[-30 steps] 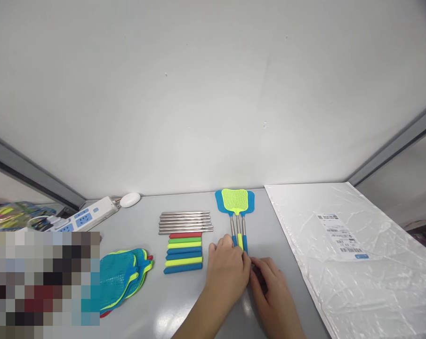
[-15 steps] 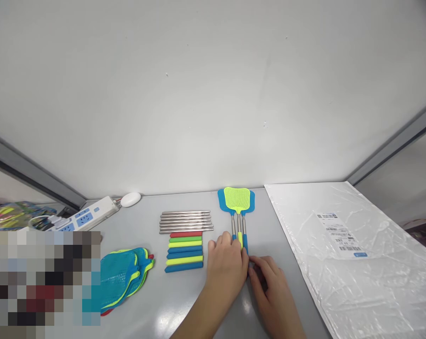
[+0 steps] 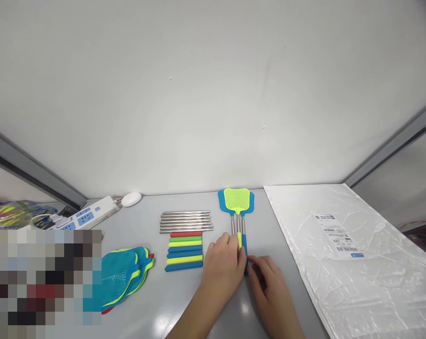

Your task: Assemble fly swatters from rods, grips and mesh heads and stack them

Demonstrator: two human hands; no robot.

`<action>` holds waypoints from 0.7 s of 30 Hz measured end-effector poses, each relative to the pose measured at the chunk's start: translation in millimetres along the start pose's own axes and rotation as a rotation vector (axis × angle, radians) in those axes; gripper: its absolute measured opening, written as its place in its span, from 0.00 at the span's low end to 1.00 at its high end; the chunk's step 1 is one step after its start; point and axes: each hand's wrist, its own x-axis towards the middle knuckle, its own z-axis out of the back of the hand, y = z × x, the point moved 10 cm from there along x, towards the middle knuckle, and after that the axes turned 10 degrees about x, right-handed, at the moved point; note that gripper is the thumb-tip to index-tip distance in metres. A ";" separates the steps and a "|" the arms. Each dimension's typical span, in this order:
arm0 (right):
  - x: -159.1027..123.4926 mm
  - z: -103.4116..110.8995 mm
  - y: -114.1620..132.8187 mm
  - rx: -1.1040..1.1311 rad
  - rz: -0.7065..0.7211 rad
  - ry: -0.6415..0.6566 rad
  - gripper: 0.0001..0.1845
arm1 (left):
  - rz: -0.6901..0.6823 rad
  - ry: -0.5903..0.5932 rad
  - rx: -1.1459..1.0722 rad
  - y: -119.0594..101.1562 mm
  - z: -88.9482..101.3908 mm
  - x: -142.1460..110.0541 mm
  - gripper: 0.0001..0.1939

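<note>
Three fly swatters lie side by side on the table, a yellow-green fly swatter in the middle and overlapping a blue fly swatter at its left and another blue fly swatter at its right. Their metal rods run down to coloured handles. My left hand is closed over the handles from the left, hiding the left blue one and the lower part of the yellow one. Beside it my right hand is closed, thumb and index finger at the lower end of the right blue handle.
Left of my hands lie a row of metal rods and several coloured handles. Further left are stacked swatter heads, a power strip and a white oval object. A plastic-wrapped white package covers the right side.
My left hand has shifted slightly left and down, showing more of the right blue handle. My right hand stays nearly where it was, by the handle's lower end.
</note>
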 end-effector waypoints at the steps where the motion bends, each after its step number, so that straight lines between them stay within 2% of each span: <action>1: -0.1 0.1 -0.7 0.009 -0.003 -0.002 0.14 | -0.011 0.021 -0.031 1.5 1.4 -3.8 0.10; 4: -0.6 1.5 -2.6 0.042 -0.021 -0.011 0.15 | -0.081 0.031 -0.147 7.0 6.0 -24.7 0.12; 7: -0.9 4.3 -2.1 0.081 -0.041 -0.027 0.15 | -0.161 -0.042 -0.260 18.7 9.1 -54.6 0.11; 10: -1.4 7.7 1.6 0.112 -0.039 -0.056 0.14 | -0.149 -0.177 -0.311 43.7 16.8 -80.4 0.10; 14: -2.6 7.1 11.1 0.067 0.015 -0.062 0.14 | -0.049 -0.359 -0.341 87.7 40.3 -99.3 0.06; 17: -0.8 2.2 22.8 0.015 0.055 -0.003 0.15 | -0.021 -0.441 -0.280 111.1 55.9 -106.5 0.06; 21: 15.4 -11.5 57.2 -0.123 0.147 0.159 0.16 | 0.020 -0.476 -0.238 125.9 56.7 -111.7 0.10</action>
